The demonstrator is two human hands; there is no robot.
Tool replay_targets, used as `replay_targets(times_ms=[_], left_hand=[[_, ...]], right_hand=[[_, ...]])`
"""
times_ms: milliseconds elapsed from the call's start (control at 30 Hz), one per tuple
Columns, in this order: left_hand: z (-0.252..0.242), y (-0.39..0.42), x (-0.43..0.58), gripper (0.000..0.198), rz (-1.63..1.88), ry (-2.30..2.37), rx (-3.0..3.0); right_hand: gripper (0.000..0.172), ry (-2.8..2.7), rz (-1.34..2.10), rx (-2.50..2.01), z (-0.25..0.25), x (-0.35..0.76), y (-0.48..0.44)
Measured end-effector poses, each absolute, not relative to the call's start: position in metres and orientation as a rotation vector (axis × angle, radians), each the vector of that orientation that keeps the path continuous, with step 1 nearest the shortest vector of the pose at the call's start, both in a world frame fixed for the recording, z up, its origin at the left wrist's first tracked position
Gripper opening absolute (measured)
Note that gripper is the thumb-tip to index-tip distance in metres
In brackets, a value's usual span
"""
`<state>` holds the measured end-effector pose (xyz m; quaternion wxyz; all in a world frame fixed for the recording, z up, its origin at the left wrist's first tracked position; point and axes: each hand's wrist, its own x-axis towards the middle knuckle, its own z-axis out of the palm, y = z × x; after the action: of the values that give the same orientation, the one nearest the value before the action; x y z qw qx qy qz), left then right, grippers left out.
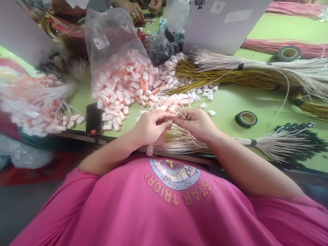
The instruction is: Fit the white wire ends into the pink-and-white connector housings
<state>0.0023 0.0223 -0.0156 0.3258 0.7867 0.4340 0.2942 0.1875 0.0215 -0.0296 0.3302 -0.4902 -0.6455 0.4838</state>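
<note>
My left hand (150,127) and my right hand (196,123) meet over the near edge of the green table (228,102), just above my pink shirt. The left fingers pinch a small white and orange connector (167,111). The right fingers are closed on thin white wires (180,115) at that connector. A bundle of white wires (272,146) runs from under my hands to the right. A finished connector piece (150,150) hangs below the left hand.
A clear bag and heap of white-orange connectors (126,86) lie ahead. A black phone (93,119) lies left of it. Tape rolls (246,119) (288,54) sit right. Yellow and white wire bundles (263,74) cross the table. Another person's hands (144,4) work at the far side.
</note>
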Motion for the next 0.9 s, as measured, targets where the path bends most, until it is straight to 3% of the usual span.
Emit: replay_targets(times_ms=[200,333,567,667,900], left_hand=[[-0.018,0.043,-0.045,0.024,0.786,1.288,2.343],[-0.041,0.068,-0.096,0.005,0.712,1.799,2.301],[-0.074,0.079,-0.104,0.016,0.606,1.992,2.208],[-0.072,0.079,-0.095,0.009,0.560,1.961,2.235],[-0.039,0.053,-0.071,0.024,0.824,1.375,1.891]], right_hand=[[0.010,-1.482,1.187,-1.199,-0.037,0.199,0.034],[0.016,-1.349,1.421,-1.138,-0.041,0.199,0.037],[0.009,-1.333,1.511,-1.088,-0.040,0.196,0.034],[0.007,-1.443,1.407,-1.175,-0.038,0.195,0.032],[0.008,-1.593,1.236,-1.258,-0.031,0.191,0.027]])
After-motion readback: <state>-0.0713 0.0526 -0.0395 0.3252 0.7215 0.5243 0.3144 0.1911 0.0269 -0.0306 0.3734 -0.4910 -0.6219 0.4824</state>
